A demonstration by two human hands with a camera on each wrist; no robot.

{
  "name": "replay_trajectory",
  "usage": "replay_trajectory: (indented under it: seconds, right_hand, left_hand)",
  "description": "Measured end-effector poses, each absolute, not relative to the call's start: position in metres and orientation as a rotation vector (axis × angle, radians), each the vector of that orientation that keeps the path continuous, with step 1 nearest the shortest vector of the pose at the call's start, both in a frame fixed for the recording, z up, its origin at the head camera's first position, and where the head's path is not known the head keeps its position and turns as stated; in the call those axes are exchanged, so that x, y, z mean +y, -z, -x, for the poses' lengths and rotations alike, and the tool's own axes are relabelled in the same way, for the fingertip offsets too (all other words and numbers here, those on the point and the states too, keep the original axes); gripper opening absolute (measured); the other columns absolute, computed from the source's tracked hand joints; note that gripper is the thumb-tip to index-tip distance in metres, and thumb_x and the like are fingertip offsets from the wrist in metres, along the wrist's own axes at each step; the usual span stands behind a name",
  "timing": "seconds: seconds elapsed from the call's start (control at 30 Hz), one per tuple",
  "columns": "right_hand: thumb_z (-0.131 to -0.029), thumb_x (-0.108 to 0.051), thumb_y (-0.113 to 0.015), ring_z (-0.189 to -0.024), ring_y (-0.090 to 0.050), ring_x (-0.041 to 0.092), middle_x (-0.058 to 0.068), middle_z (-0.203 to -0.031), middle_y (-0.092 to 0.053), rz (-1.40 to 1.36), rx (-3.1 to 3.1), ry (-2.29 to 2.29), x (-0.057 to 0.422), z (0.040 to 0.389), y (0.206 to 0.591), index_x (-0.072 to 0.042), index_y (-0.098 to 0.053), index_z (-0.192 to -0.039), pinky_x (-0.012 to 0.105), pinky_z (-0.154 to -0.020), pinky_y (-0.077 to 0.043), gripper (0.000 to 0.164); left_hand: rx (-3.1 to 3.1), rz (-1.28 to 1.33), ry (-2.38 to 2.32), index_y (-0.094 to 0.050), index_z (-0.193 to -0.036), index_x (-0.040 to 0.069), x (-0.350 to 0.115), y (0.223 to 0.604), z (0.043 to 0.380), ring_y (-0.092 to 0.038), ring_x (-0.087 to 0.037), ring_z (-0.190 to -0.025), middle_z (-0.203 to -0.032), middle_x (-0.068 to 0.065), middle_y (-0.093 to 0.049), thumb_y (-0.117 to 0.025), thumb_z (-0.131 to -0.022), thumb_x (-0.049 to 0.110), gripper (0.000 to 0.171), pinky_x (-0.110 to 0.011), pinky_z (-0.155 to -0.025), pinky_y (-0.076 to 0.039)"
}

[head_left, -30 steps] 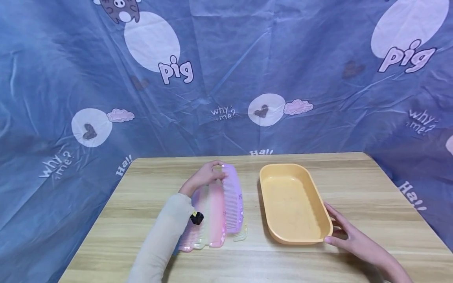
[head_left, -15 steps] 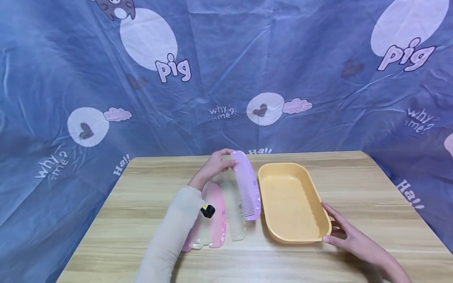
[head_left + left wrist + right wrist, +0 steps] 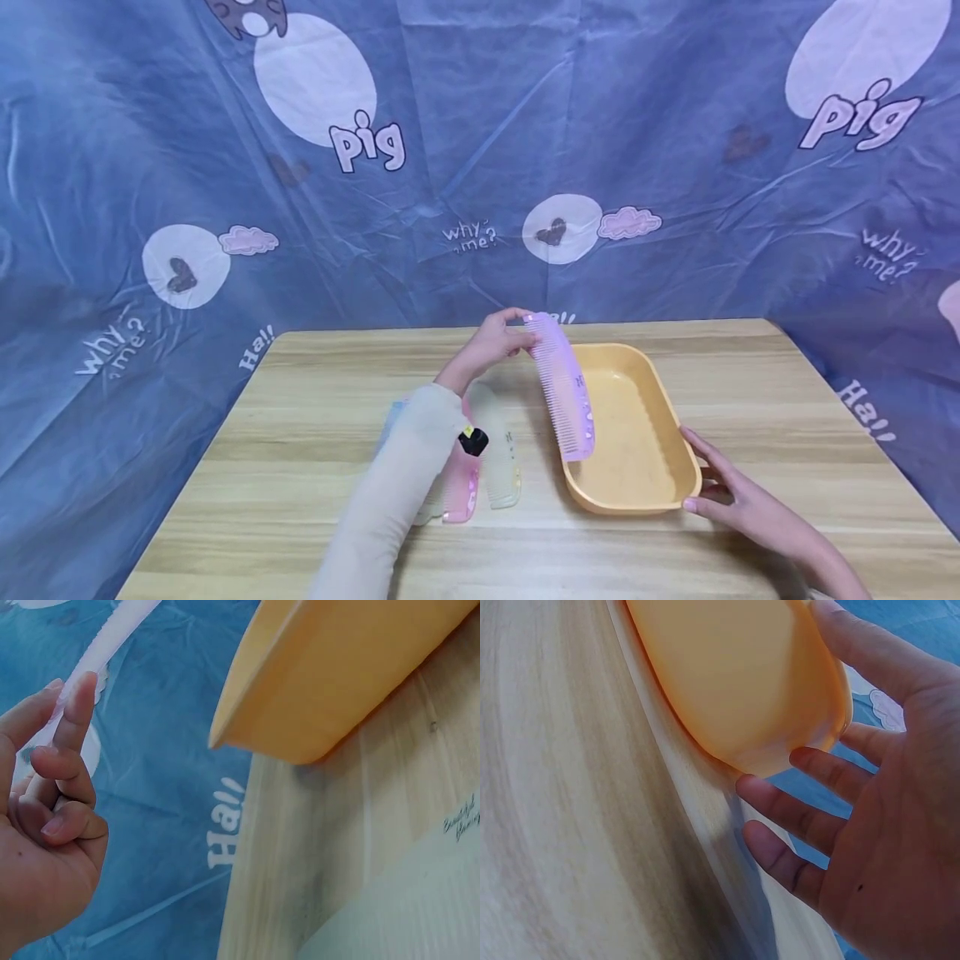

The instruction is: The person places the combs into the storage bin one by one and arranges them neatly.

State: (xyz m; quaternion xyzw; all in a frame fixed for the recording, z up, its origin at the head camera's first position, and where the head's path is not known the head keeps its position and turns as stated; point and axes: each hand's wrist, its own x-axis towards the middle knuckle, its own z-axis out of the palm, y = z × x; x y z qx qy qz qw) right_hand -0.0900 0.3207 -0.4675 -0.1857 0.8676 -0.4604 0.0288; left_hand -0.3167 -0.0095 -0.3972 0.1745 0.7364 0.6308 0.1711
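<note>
A long purple comb point(image 3: 564, 387) is tilted in the air, pinched near its far end between the thumb and fingers of my left hand point(image 3: 492, 343). Its lower end overlaps the left rim of a yellow plastic tray point(image 3: 622, 433) in the head view. In the left wrist view the comb point(image 3: 112, 637) rises from the fingertips, with the other fingers bent in. My right hand point(image 3: 738, 498) rests at the tray's near right corner, thumb and fingers loosely extended against its rim and outer wall. The right wrist view shows this hand point(image 3: 840, 802) with its fingers spread.
Left of the tray lies a pale green comb point(image 3: 501, 458) on the wooden table point(image 3: 315, 375). Beside it a pink comb point(image 3: 463, 487) and a blue one point(image 3: 393, 412) are partly hidden by the left sleeve point(image 3: 397, 492). A blue patterned cloth point(image 3: 450, 167) hangs behind.
My left hand has lifted the purple comb off the group and carried it right to the tray's left rim, uncovering the pale green comb. The right hand and tray stay nearly the same.
</note>
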Motion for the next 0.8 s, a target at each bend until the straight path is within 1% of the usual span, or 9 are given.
replay_trajectory:
  seconds: [0.1, 0.2, 0.27, 0.43, 0.57, 0.73, 0.77, 0.8]
  right_hand:
    - [-0.087, -0.002, -0.067, -0.106, -0.052, -0.012, -0.037, -0.139, -0.024, 0.572, 2.674, 1.428, 0.321, 0.091, 0.466, -0.009, -0.011, -0.155, 0.015, -0.078, -0.05, 0.088]
    - [-0.088, -0.002, -0.066, -0.106, -0.053, -0.01, -0.036, -0.137, -0.027, 0.57, 2.657, 1.433, 0.32, 0.089, 0.464, -0.009, -0.01, -0.155, 0.016, -0.077, -0.05, 0.088]
    - [-0.089, -0.004, -0.065, -0.107, -0.053, -0.011, -0.036, -0.136, -0.028, 0.533, 2.636, 1.434, 0.32, 0.088, 0.463, -0.011, -0.009, -0.156, 0.017, -0.077, -0.051, 0.088]
    - [-0.09, -0.008, -0.065, -0.107, -0.051, -0.011, -0.036, -0.134, -0.028, 0.457, 2.622, 1.416, 0.319, 0.086, 0.461, -0.015, -0.009, -0.156, 0.019, -0.077, -0.051, 0.087]
    - [-0.09, -0.007, -0.065, -0.107, -0.051, -0.012, -0.037, -0.135, -0.028, 0.473, 2.633, 1.405, 0.318, 0.086, 0.46, -0.013, -0.009, -0.156, 0.019, -0.077, -0.051, 0.086]
    - [-0.09, -0.005, -0.065, -0.108, -0.051, -0.012, -0.038, -0.14, -0.022, 0.52, 2.633, 1.424, 0.318, 0.087, 0.461, -0.011, -0.009, -0.156, 0.017, -0.078, -0.051, 0.087]
    - [-0.09, -0.005, -0.065, -0.107, -0.051, -0.012, -0.037, -0.14, -0.023, 0.518, 2.633, 1.424, 0.318, 0.087, 0.461, -0.012, -0.009, -0.156, 0.017, -0.078, -0.051, 0.087]
    - [-0.09, -0.006, -0.065, -0.107, -0.051, -0.012, -0.037, -0.139, -0.024, 0.506, 2.636, 1.419, 0.318, 0.087, 0.461, -0.012, -0.009, -0.156, 0.017, -0.077, -0.05, 0.087]
  left_hand:
    - [2.117, -0.502, -1.751, -0.055, -0.125, 0.001, 0.0, 0.399, 0.317, -0.047, -0.006, -0.051, -0.061, 0.007, -0.063, -0.068, -0.086, 0.004, 0.04, -0.02, -0.052, -0.036]
    - [2.146, -0.501, -1.694, -0.055, -0.126, 0.002, 0.006, 0.403, 0.315, -0.045, -0.006, -0.051, -0.061, 0.006, -0.06, -0.068, -0.086, 0.005, 0.043, -0.02, -0.051, -0.036]
    - [2.152, -0.513, -1.659, -0.054, -0.127, 0.002, 0.009, 0.406, 0.315, -0.044, -0.006, -0.05, -0.061, 0.005, -0.059, -0.069, -0.085, 0.005, 0.044, -0.02, -0.05, -0.036]
    - [2.135, -0.54, -1.613, -0.052, -0.129, 0.0, 0.014, 0.413, 0.315, -0.042, -0.007, -0.048, -0.064, 0.003, -0.06, -0.068, -0.085, 0.003, 0.048, -0.022, -0.05, -0.035]
    - [2.155, -0.55, -1.559, -0.053, -0.127, 0.001, 0.016, 0.417, 0.312, -0.041, -0.006, -0.047, -0.067, 0.002, -0.063, -0.069, -0.085, 0.005, 0.045, -0.022, -0.049, -0.034]
    - [2.192, -0.582, -1.499, -0.056, -0.125, 0.002, 0.019, 0.419, 0.308, -0.042, -0.007, -0.049, -0.071, 0.001, -0.063, -0.069, -0.085, 0.005, 0.042, -0.019, -0.048, -0.036]
    - [2.198, -0.587, -1.488, -0.056, -0.124, 0.002, 0.02, 0.419, 0.307, -0.042, -0.007, -0.05, -0.072, 0.0, -0.063, -0.069, -0.085, 0.006, 0.041, -0.019, -0.048, -0.036]
    - [2.204, -0.596, -1.478, -0.056, -0.124, 0.002, 0.021, 0.419, 0.307, -0.046, -0.008, -0.052, -0.073, 0.0, -0.063, -0.069, -0.085, 0.006, 0.041, -0.019, -0.051, -0.039]
